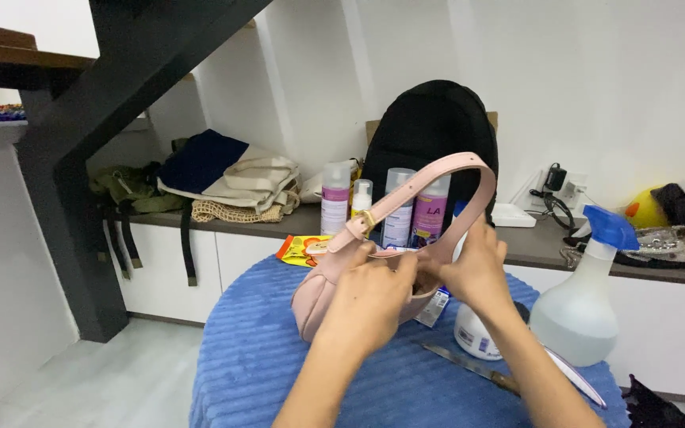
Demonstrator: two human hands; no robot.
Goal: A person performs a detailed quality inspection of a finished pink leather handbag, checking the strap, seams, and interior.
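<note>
Handbag (pixel 319 297), pale pink leather (arched buckled strap), both hands at its mouth

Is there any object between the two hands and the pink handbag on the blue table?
No. Both the left hand and the right hand already touch the pink handbag at its top opening; nothing visible lies between them.

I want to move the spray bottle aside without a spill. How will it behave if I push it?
The spray bottle looks about half full of clear liquid, so it is probably fairly heavy low down. It is tall with a blue trigger head, so a push near the top may tip it. The ribbed blue cover looks soft, so it likely drags rather than slides.
</note>
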